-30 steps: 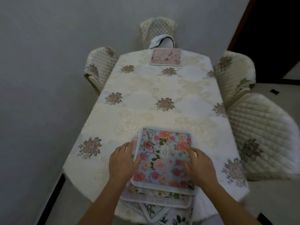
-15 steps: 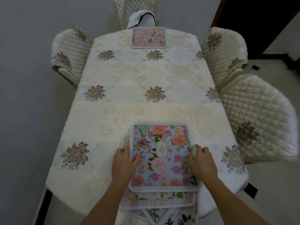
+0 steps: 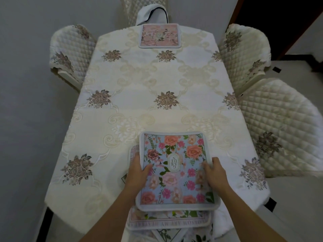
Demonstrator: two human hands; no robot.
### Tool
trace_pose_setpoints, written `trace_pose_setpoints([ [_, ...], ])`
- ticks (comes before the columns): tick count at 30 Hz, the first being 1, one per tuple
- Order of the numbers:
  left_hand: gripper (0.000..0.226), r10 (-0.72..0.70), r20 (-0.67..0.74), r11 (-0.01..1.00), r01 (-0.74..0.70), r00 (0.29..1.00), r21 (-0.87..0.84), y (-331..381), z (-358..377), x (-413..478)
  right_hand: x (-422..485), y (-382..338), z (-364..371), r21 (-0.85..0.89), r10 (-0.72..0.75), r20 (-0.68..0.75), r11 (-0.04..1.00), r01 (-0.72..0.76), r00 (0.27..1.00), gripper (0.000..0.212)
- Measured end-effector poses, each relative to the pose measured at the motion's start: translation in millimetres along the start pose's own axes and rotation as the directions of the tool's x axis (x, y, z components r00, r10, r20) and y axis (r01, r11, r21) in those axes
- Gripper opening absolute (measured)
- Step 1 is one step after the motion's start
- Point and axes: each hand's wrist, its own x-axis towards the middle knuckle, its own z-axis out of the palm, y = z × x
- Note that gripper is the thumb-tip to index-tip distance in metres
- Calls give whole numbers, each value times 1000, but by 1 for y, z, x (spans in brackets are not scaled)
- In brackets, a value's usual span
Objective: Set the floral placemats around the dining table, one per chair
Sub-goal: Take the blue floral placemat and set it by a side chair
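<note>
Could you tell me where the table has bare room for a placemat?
Bare cloth lies by the far right chair, the near right chair and the left chair, and mid-table before the pink placemat. The near end is crowded by the placemat stack.

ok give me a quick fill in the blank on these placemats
The left hand and right hand grip the ____ mat of the stack, a blue floral square placemat.
The pink rectangular placemat lies at the ____ end of the cream-clothed table.
On the person's right stand ____ quilted cream chairs.
Missing words: top; far; two
</note>
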Motion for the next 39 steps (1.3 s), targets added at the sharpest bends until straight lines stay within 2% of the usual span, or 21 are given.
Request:
trace_pose_setpoints([
  [4,37,-21,-15,997,19,1000,-77,-1,4,3,-1,-6,-3,77,-3,5,997,3,1000,16],
  [12,12,107,-70,977,-118,992,-179,46,-8,3,4,-31,-34,189,-27,-49,981,36,998,15],
  [21,19,246,-142,932,-274,959,-237,129,-34,-6,1,-82,-92,296,-152,-151,936,191,977,23],
  [26,18,301,-144,923,-326,943,-204,166,-44,-9,5,-92,-118,362,-197,-158,900,242,968,41],
  [29,19,303,-134,932,-323,943,-165,175,-38,-11,11,-79,-127,363,-209,-177,894,261,962,49],
  [34,20,336,-85,926,-346,938,-149,184,-19,-20,-26,-77,-148,390,-157,-223,890,236,962,26],
  [39,21,435,53,890,-421,899,-173,201,17,-31,-53,-37,-172,373,-63,-378,903,214,924,30],
])
